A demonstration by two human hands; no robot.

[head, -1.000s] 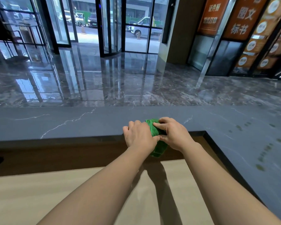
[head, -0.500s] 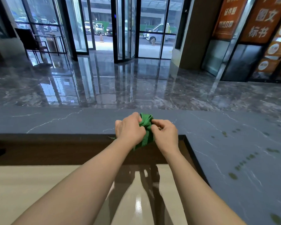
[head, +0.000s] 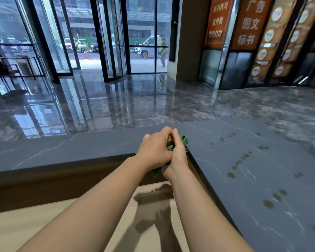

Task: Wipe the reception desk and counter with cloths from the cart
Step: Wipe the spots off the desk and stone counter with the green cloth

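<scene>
- Since the earlier frames, both hands have drawn tighter together and shifted right, up to the inner corner of the dark stone bench (head: 80,151), and less of the cloth shows.
- Left hand (head: 154,151) is closed around the green cloth (head: 182,141), its knuckles up and its fingers curled over the bundle.
- Right hand (head: 178,155) presses against the left one, also gripping the cloth, with its thumb side up.
- Only bits of the cloth show: a fold poking out at the far right of the hands, and a darker piece below the wrists at the bench edge.
- Dark greenish spots (head: 267,203) dot the right wing of the bench, near to far, well apart from the hands.
- A pale lower desk surface (head: 16,230) lies near the camera under the forearms, carrying their shadow.
- Beyond the bench, a glossy marble floor (head: 135,102) runs to glass doors (head: 115,37).
</scene>
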